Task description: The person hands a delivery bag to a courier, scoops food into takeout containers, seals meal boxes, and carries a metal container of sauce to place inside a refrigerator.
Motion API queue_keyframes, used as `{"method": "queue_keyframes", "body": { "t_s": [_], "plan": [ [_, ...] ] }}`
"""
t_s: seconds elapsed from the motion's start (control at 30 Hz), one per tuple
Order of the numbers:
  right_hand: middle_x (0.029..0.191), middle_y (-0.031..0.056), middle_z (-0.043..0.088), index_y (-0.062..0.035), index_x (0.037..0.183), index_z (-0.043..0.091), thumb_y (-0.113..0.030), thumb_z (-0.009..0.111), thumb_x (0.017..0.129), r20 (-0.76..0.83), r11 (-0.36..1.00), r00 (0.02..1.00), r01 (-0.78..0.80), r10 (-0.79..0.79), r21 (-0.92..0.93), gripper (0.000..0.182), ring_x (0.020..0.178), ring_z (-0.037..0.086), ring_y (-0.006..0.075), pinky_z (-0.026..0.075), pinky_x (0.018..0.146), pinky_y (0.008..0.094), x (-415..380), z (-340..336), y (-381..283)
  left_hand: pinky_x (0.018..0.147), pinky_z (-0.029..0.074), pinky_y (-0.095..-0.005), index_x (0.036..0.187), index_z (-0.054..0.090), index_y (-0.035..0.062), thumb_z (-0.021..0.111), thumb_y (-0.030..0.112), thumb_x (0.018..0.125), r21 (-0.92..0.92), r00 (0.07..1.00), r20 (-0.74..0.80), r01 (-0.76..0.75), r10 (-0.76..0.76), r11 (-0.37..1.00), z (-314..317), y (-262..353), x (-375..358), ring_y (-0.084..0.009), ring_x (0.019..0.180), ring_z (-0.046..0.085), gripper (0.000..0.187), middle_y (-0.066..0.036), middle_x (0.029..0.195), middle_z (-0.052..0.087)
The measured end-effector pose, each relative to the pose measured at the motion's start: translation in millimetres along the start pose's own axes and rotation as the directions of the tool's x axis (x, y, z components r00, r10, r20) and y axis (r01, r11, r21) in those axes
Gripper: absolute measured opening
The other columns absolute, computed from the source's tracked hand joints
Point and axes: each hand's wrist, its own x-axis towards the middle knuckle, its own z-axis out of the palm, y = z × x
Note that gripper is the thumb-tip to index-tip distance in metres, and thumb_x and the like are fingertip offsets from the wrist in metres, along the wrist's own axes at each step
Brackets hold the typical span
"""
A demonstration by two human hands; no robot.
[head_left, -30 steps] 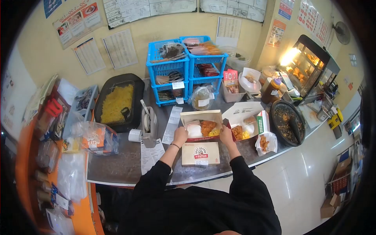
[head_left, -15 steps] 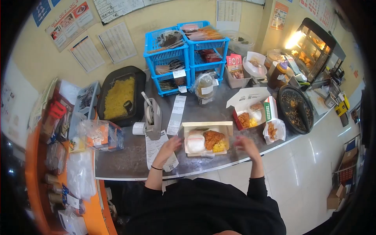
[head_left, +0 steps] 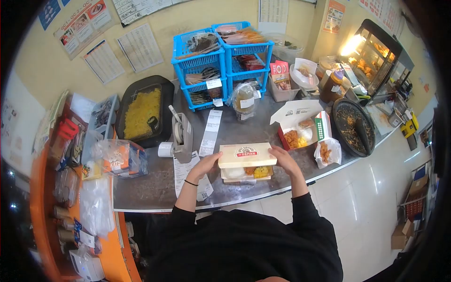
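A cardboard meal box [head_left: 246, 179] stands at the counter's front edge, its printed lid [head_left: 235, 161] tilted partly down over the food. White rice [head_left: 235, 172] and yellow scrambled egg [head_left: 261, 172] show through the gap at the front. My left hand [head_left: 207, 164] grips the lid's left end, and my right hand [head_left: 283, 160] has hold of its right end. Long printed receipts [head_left: 185, 173] lie just left of the box, close to my left wrist. To the right of my right hand is a second meal box [head_left: 295, 121], open, with fried chicken inside.
Behind are a tape dispenser [head_left: 182, 138], stacked blue baskets [head_left: 199, 61] and a bagged jar [head_left: 245, 102]. A black tray of yellow food [head_left: 143, 115] sits back left. On the right are a paper tray of fried pieces [head_left: 325, 152] and a stone mortar [head_left: 347, 124] with a pestle.
Both hands have moved inward from beside the box and taken hold of its lid. The lid has swung forward and down from upright, covering most of the food.
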Motion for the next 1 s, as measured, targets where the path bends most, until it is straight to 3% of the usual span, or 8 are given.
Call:
{"method": "queue_keyframes", "body": {
  "t_s": [0.23, 0.37, 0.47, 0.63, 0.77, 0.83, 0.9, 1.0],
  "plan": [
    [0.083, 0.0032, 0.059, -0.0102, 0.108, 0.047, -0.042, 0.043, 0.079, 0.1, 0.988, 0.987, -0.114, 0.125, -0.103, 0.043, 0.07, 0.055, 0.0133, 0.039, 0.066, 0.0322, -7.0, -8.1, -41.2, 0.078, 0.044, -0.0291, 0.11, 0.048, 0.0051, 0.04, 0.038, 0.083, -0.132, 0.992, 0.036, 0.127, -0.123, 0.983, -4.3, 33.8, -4.5, -0.0148, 0.084, 0.055, 0.043, -0.009, 0.096, 0.055],
    [0.101, 0.0071, 0.054, -0.0066, 0.119, 0.042, -0.038, 0.046, 0.078, -0.016, 0.993, 0.997, -0.078, 0.077, -0.084, 0.052, 0.09, 0.051, 0.0172, 0.038, 0.075, 0.033, -12.5, -3.2, -22.9, 0.076, 0.042, -0.0258, 0.115, 0.044, 0.0057, 0.034, 0.026, 0.083, -0.057, 0.998, 0.066, -0.014, 0.018, 0.998, 9.0, 5.6, 1.8, -0.0086, 0.088, 0.05, 0.039, -0.002, 0.096, 0.053],
    [0.112, 0.009, 0.049, -0.0059, 0.125, 0.036, -0.032, 0.046, 0.08, 0.019, 0.999, 0.999, -0.044, 0.044, 0.011, 0.053, 0.099, 0.046, 0.0173, 0.037, 0.079, 0.0324, -12.2, -4.1, 3.3, 0.087, 0.035, -0.0284, 0.112, 0.044, -0.0047, 0.029, 0.024, 0.087, 0.134, 0.907, -0.135, -0.383, 0.4, 0.914, 27.7, -26.1, -2.2, -0.0204, 0.099, 0.048, 0.041, -0.016, 0.109, 0.051],
    [0.11, 0.0095, 0.051, -0.0007, 0.124, 0.036, -0.014, 0.042, 0.085, -0.048, 0.992, 0.999, 0.011, -0.017, -0.124, 0.042, 0.094, 0.049, 0.0143, 0.04, 0.075, 0.0281, -20.1, 10.1, 14.0, 0.087, 0.033, -0.0394, 0.112, 0.044, -0.0059, 0.04, 0.028, 0.085, 0.348, 0.864, -0.436, -0.097, 0.252, 0.932, 60.7, -18.2, -22.9, -0.0354, 0.107, 0.04, 0.043, -0.027, 0.107, 0.048],
    [0.092, 0.0189, 0.058, -0.0016, 0.124, 0.034, -0.011, 0.041, 0.085, -0.198, 0.758, 0.957, 0.033, -0.212, -0.652, 0.041, 0.078, 0.057, 0.0257, 0.043, 0.069, 0.0299, -36.3, 44.0, 7.3, 0.088, 0.028, -0.0447, 0.118, 0.042, 0.0012, 0.048, 0.032, 0.081, 0.517, 0.695, -0.506, -0.231, 0.512, 0.824, 77.4, -26.2, -25.6, -0.0326, 0.112, 0.036, 0.048, -0.022, 0.113, 0.046],
    [0.108, 0.0206, 0.048, -0.0055, 0.124, 0.036, -0.016, 0.049, 0.08, 0.059, 0.468, 0.854, 0.34, -0.518, -0.815, 0.047, 0.096, 0.048, 0.0292, 0.04, 0.079, 0.0328, -44.0, 40.2, -4.6, 0.092, 0.025, -0.0463, 0.12, 0.041, 0.0046, 0.05, 0.035, 0.079, 0.725, 0.502, -0.412, -0.325, 0.761, 0.607, 68.6, -13.4, -33.4, -0.0308, 0.115, 0.034, 0.052, -0.02, 0.117, 0.044],
    [0.123, 0.0224, 0.038, -0.0094, 0.124, 0.038, -0.021, 0.057, 0.076, 0.367, 0.074, 0.634, 0.558, -0.681, -0.826, 0.053, 0.113, 0.04, 0.0327, 0.038, 0.088, 0.0356, -50.8, 37.2, -13.2, 0.095, 0.023, -0.0465, 0.119, 0.042, 0.0089, 0.052, 0.039, 0.076, 0.776, 0.564, -0.089, -0.477, 0.821, 0.413, 54.1, -1.0, -36.2, -0.0297, 0.116, 0.033, 0.053, -0.017, 0.121, 0.04],
    [0.121, 0.0171, 0.042, -0.0098, 0.117, 0.047, -0.019, 0.064, 0.068, 0.557, 0.083, 0.626, 0.702, -0.546, -0.707, 0.053, 0.113, 0.04, 0.0331, 0.039, 0.088, 0.0372, -41.2, 18.2, -12.3, 0.097, 0.021, -0.0461, 0.116, 0.046, 0.011, 0.055, 0.042, 0.073, 0.784, 0.584, 0.132, -0.555, 0.801, 0.276, 52.8, -9.9, -27.6, -0.0272, 0.117, 0.034, 0.054, -0.013, 0.124, 0.039]
  ]
}}
